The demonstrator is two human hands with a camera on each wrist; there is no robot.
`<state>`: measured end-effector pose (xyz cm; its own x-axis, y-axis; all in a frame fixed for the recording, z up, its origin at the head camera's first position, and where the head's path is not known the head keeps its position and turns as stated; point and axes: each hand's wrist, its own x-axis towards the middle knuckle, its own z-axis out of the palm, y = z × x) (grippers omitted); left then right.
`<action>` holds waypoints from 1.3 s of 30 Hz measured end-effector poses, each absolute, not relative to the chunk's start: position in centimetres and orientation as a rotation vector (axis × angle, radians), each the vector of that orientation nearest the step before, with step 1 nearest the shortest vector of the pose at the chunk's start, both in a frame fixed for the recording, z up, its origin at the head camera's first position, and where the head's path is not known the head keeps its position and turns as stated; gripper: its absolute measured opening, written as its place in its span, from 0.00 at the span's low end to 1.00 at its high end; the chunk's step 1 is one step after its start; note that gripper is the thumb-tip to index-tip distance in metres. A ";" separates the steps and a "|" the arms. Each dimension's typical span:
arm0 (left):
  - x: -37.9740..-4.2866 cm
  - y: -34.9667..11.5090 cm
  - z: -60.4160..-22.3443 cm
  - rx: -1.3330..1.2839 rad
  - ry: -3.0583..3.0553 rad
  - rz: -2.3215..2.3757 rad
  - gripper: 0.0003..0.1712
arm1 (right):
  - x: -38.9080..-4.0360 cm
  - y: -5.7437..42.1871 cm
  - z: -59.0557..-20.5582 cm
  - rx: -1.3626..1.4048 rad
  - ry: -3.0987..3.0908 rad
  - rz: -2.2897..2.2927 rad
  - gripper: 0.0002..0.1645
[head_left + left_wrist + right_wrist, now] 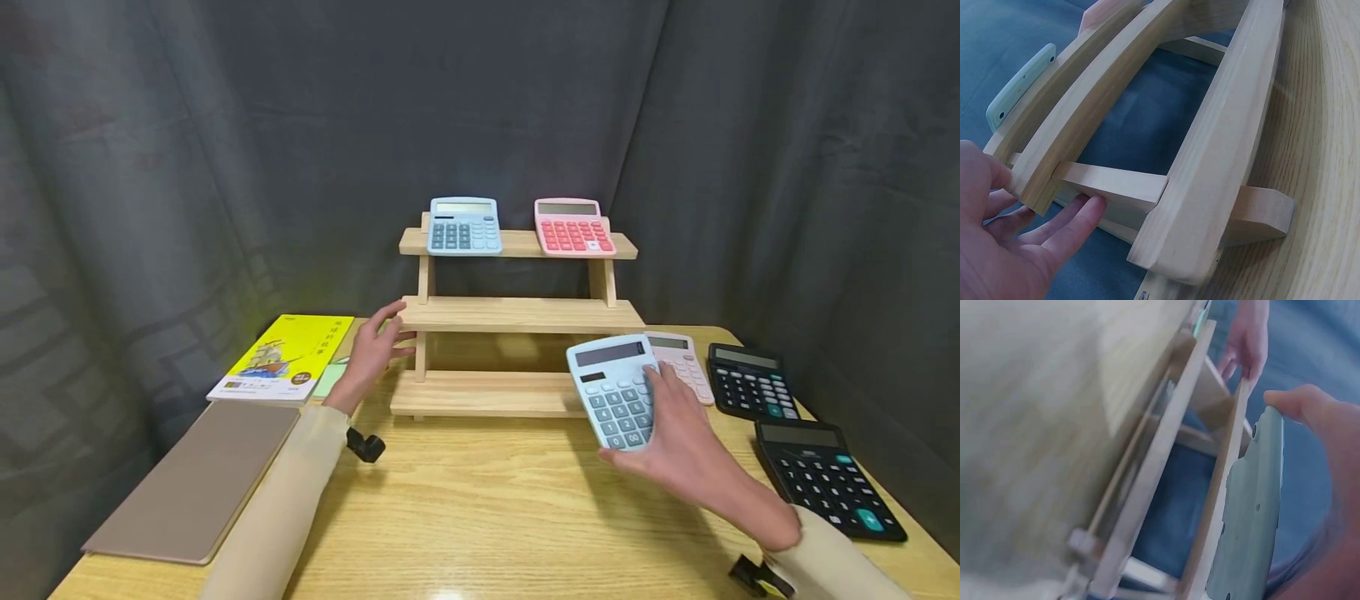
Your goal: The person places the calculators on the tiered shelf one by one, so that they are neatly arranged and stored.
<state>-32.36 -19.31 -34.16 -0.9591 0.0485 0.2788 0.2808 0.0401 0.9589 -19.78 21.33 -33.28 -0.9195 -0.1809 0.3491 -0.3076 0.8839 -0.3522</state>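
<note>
Cream sleeves [832, 558] are closest to the lens. Right hand [686, 437] has a pale blue desk calculator [611, 396] clamped between thumb [621, 459] and fingers, tilted, in front of the right half of a three-tier wooden display shelf [487, 396]. Left hand [367, 354] is hooked round the left end of the shelf's middle tier [521, 315], imo good bracing. Right-wrist view's blurry, so can't swear whether calculator and shelf touch. I'd square it to the shelf and slide that thumb off the bottom edge, otherwise setting it down could trap it. Bumping the shelf might jog the blue calculator [464, 229] and pink calculator [574, 229] on top.
</note>
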 end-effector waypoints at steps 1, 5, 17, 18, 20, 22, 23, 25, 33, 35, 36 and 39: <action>-32.6 -19.4 -34.4 -0.346 -2.132 -2.040 0.27 | -20.2 20.8 -33.0 0.378 -2.741 0.595 0.82; -33.6 -19.7 -35.4 -0.357 -2.131 -2.013 0.27 | -21.9 18.5 -32.2 0.420 -2.741 0.621 0.80; -33.9 -19.8 -36.0 -0.362 -2.131 -1.958 0.27 | -27.7 11.0 -30.6 0.501 -2.704 0.719 0.77; -33.9 -19.8 -35.9 -0.364 -2.131 -1.956 0.27 | -28.1 10.4 -30.4 0.500 -2.704 0.726 0.76; -33.9 -19.8 -35.9 -0.365 -2.135 -1.955 0.27 | -28.8 9.3 -30.1 0.500 -2.709 0.739 0.76; -33.9 -19.8 -35.9 -0.362 -2.130 -1.968 0.27 | -29.4 8.3 -29.9 0.492 -2.725 0.741 0.77; -33.9 -19.8 -36.0 -0.364 -2.130 -1.973 0.27 | -29.7 7.8 -29.9 0.488 -2.734 0.738 0.78; -33.9 -19.7 -36.0 -0.365 -2.129 -1.981 0.27 | -30.3 7.0 -29.8 0.474 -2.749 0.743 0.78; -33.9 -19.6 -35.9 -0.351 -2.131 -1.982 0.27 | -32.3 4.3 -29.7 0.406 -2.782 0.762 0.79; -33.9 -19.7 -35.9 -0.347 -2.137 -1.967 0.27 | -32.8 3.8 -29.7 0.382 -2.797 0.763 0.80; -33.8 -19.7 -35.8 -0.345 -2.136 -1.964 0.27 | -33.0 3.5 -29.6 0.372 -2.804 0.755 0.81; -33.9 -19.7 -35.8 -0.346 -2.145 -1.952 0.27 | -33.8 2.9 -29.6 0.346 -2.817 0.723 0.82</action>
